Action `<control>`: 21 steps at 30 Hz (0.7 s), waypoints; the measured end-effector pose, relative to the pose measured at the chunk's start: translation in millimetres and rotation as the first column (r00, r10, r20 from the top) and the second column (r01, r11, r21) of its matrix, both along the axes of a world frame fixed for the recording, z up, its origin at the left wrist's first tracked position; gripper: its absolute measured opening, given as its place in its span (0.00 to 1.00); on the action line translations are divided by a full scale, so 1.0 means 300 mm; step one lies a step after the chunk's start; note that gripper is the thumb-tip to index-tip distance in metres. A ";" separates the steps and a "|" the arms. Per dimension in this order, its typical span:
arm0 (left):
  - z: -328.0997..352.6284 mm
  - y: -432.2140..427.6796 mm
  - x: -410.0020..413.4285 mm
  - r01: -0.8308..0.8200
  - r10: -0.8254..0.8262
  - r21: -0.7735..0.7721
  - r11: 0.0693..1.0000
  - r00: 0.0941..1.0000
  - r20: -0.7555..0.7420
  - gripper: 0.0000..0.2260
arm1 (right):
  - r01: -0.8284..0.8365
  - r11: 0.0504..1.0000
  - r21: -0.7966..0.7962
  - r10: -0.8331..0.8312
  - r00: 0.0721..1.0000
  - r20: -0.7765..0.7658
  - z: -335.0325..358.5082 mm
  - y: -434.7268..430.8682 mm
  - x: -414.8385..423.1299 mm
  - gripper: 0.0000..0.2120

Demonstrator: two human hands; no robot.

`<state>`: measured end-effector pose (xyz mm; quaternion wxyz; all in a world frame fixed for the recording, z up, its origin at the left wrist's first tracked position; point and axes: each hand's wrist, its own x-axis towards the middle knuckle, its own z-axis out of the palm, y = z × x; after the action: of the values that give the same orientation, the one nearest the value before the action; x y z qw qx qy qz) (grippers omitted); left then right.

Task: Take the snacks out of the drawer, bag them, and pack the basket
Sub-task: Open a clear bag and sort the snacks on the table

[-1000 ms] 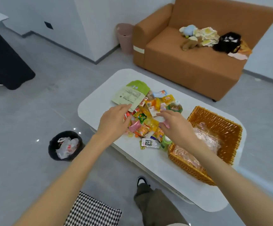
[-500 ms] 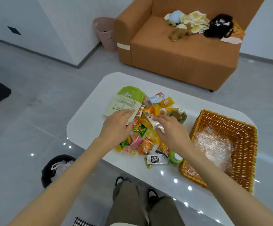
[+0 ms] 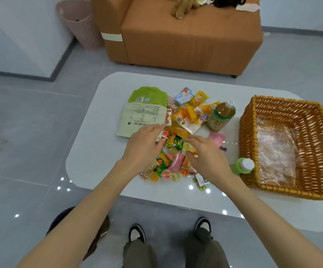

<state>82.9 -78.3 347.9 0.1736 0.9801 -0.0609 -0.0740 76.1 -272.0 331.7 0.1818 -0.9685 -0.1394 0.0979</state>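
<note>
Your worktop (image 3: 102, 151) carries everything: the basket (image 3: 284, 102) holds only clear plastic (image 3: 274, 151), so bagging and packing look undone. The snacks (image 3: 187, 117) lie heaped beside it, out of the drawer. Your left hand (image 3: 145, 146) rests loosely spread on them; your right hand (image 3: 205, 157) curves over sweets, pinch unclear

Bright, even indoor light, probably from ceiling lamps: small glare dots on the glossy table (image 3: 102, 151) and floor (image 3: 31, 171). Soft shadows, slight blur, wide-angle bending at edges.
</note>
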 end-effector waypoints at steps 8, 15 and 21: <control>-0.470 0.049 -0.003 0.006 -0.003 -0.029 1.000 0.997 0.081 0.22 | 0.000 1.000 0.020 -0.002 0.995 0.098 -0.417 0.103 0.017 0.19; -0.803 0.074 0.028 -0.065 0.063 -0.003 0.998 0.959 0.276 0.22 | -0.022 0.998 0.056 0.006 0.960 0.280 -0.722 0.141 0.061 0.19; -0.931 0.085 0.011 -0.087 0.081 0.000 0.996 0.925 0.372 0.22 | -0.044 0.997 0.064 0.014 0.914 0.406 -0.863 0.145 0.053 0.18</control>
<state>86.2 -52.7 68.6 0.1538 0.9795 -0.0501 0.1198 92.1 -228.6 72.8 0.1820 -0.9585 -0.1916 -0.1072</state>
